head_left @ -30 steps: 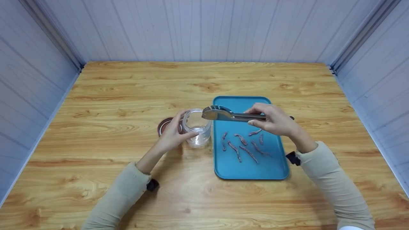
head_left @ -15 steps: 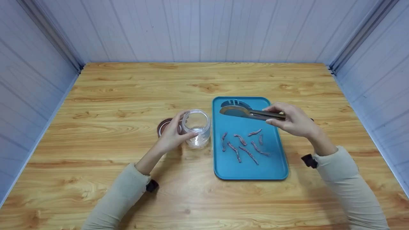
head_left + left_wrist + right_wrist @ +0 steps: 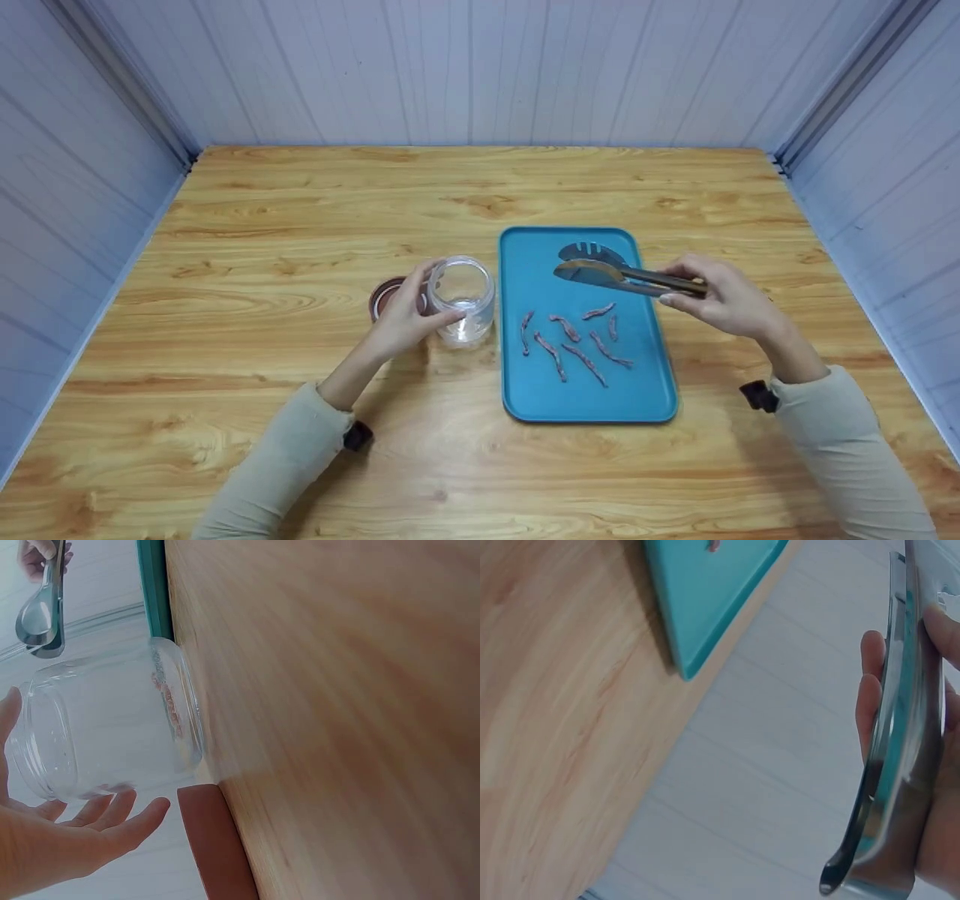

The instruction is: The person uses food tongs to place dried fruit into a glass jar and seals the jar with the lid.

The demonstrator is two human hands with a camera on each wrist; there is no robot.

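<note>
My left hand (image 3: 405, 319) grips a clear jar (image 3: 463, 330) near its mouth, thumb on the near side, fingers round the far side. The jar stands upright and lidless on the table. In the left wrist view a reddish strip (image 3: 169, 705) shows at its base. My right hand (image 3: 724, 296) holds metal serving tongs (image 3: 600, 271) over the upper part of a blue tray (image 3: 585, 405). The tongs' two ends stand a little apart with nothing between them. Several thin reddish-brown strips, like dried meat (image 3: 550, 356), lie spread over the tray's middle.
A reddish-brown lid (image 3: 381, 294) lies on the wooden table (image 3: 315, 210) left of the jar, partly behind my left hand. The tray is close at the jar's right. Pale panel walls (image 3: 480, 75) stand at the back and both sides.
My right hand has carried the tongs from over the jar's mouth to the right, over the tray, and their ends have spread slightly apart. My left hand and the jar stay put.
</note>
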